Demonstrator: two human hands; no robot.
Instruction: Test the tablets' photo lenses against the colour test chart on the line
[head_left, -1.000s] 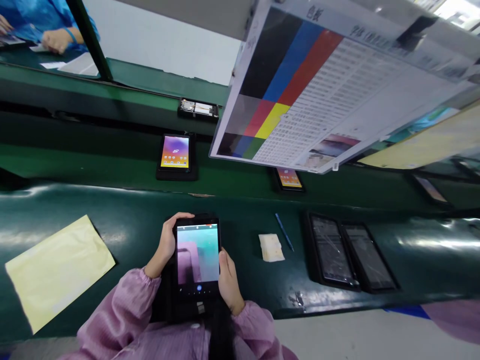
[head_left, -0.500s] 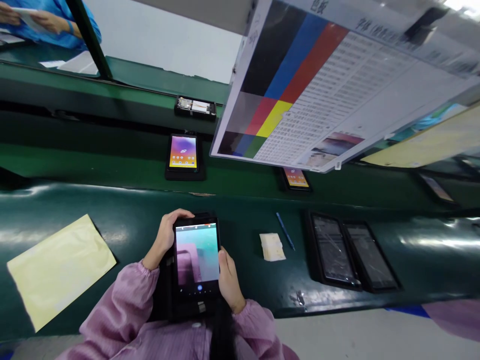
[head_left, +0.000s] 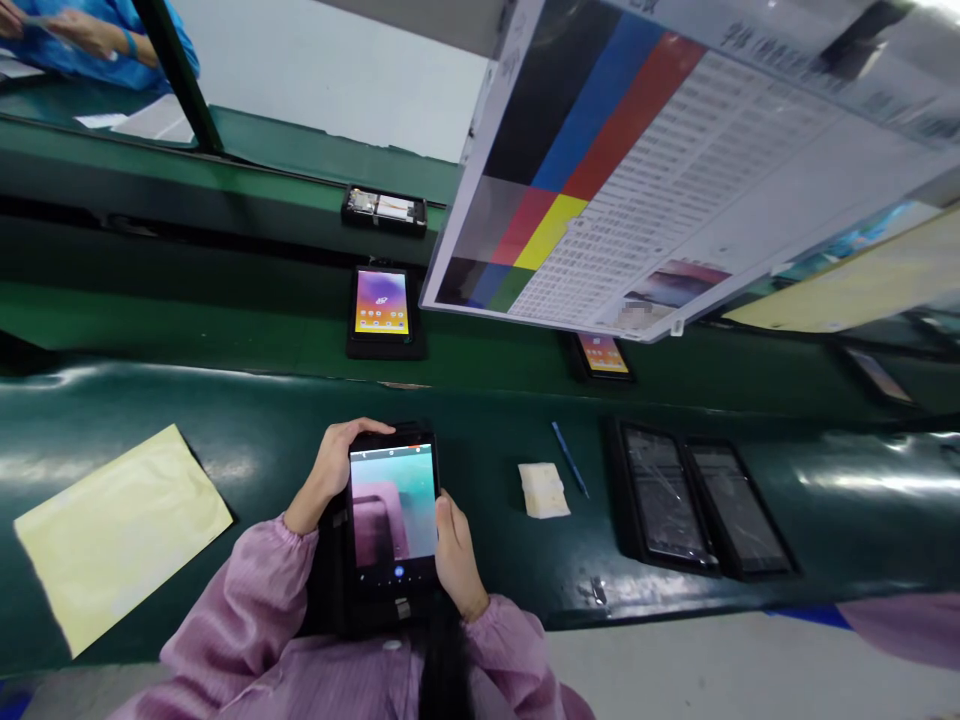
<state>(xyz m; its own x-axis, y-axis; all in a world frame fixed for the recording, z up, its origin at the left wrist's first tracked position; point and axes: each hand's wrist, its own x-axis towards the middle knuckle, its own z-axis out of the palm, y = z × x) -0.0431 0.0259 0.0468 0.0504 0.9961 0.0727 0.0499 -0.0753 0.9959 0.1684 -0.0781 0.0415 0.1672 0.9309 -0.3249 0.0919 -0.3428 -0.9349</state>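
Head view. Surface: dark green glossy surface [head_left: 225, 440] at the near edge, with a green conveyor belt [head_left: 187, 320] behind it.

Held item: one tablet [head_left: 393, 505], screen lit with a camera preview, raised just above the near edge of the surface. Left hand [head_left: 335, 465] has its grip wrapped over the top-left corner; right hand [head_left: 452, 550] has its grip closed along the lower right edge, thumb on the bezel.

Nearby on the surface: yellow sheet [head_left: 112, 535] to the left; folded cloth [head_left: 544, 490] and blue pen [head_left: 570, 460] to the right; two dark tablets [head_left: 701, 505] beyond them. On the belt: lit tablet [head_left: 382, 305].

Overhead: colour chart [head_left: 600, 170].

Risk, as judged: an edge-only hold could let the tablet slip onto the surface; the thumb could brush the screen.
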